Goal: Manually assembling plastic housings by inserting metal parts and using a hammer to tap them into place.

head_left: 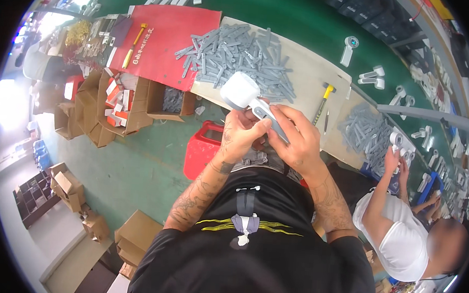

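Head view: your left hand (239, 131) grips the handle of a white round-headed plastic device (241, 89), its thumb against the long grey strip (262, 112) there, while your right hand (299, 136) closes on the handle's lower end. The device is held up before the bench edge. Beyond lies a heap of slim grey plastic pieces (242, 54); a yellow-headed hammer (322, 102) rests to its right, a smooth red sheet (162, 52) spreads left.

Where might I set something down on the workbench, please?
Free: the red mat between the left hammer and the large grey strip pile; the beige board between that pile and the right hammer. Crowded: that pile and the smaller grey pile.
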Demonstrator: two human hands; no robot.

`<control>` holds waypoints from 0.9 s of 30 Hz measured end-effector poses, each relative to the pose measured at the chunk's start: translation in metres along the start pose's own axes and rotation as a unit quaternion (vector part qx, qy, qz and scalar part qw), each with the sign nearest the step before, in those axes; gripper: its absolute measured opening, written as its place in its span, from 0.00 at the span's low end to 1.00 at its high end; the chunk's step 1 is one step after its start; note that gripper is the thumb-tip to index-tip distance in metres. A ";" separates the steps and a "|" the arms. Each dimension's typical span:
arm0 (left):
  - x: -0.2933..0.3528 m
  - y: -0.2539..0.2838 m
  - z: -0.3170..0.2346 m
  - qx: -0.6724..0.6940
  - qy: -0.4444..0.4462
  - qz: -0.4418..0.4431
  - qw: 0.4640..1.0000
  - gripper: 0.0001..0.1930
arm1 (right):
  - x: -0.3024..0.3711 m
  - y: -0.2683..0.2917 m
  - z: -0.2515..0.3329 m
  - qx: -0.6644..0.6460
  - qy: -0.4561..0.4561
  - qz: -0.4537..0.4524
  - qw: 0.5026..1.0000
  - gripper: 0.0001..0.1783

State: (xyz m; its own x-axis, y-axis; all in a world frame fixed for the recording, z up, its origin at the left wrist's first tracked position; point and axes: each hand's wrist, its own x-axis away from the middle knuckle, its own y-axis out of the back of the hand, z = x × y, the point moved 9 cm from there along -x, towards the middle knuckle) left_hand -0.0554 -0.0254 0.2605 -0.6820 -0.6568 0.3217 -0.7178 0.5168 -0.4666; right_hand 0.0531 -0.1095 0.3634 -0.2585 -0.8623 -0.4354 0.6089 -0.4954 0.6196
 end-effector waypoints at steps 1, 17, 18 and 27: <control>0.001 0.000 -0.001 -0.002 0.000 0.000 1.000 0.27 | -0.001 0.000 0.000 -0.001 0.000 -0.001 1.000 0.28; -0.001 -0.006 -0.003 0.012 0.001 0.045 0.999 0.31 | 0.039 -0.044 -0.062 -0.404 -0.362 0.120 0.831 0.19; -0.001 -0.002 0.004 -0.005 0.024 0.047 0.999 0.32 | 0.044 -0.047 -0.069 -0.407 -0.372 0.134 0.823 0.21; -0.016 0.014 0.090 -0.626 -0.188 0.131 0.745 0.38 | 0.105 -0.108 -0.224 -0.201 -0.336 0.383 0.837 0.22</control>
State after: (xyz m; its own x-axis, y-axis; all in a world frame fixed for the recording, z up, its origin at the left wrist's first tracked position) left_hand -0.0422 -0.0572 0.1750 -0.9035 -0.4284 -0.0095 -0.2954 0.6067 0.7380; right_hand 0.1281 -0.1229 0.1052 0.0419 -0.8418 0.5381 0.9570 0.1886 0.2204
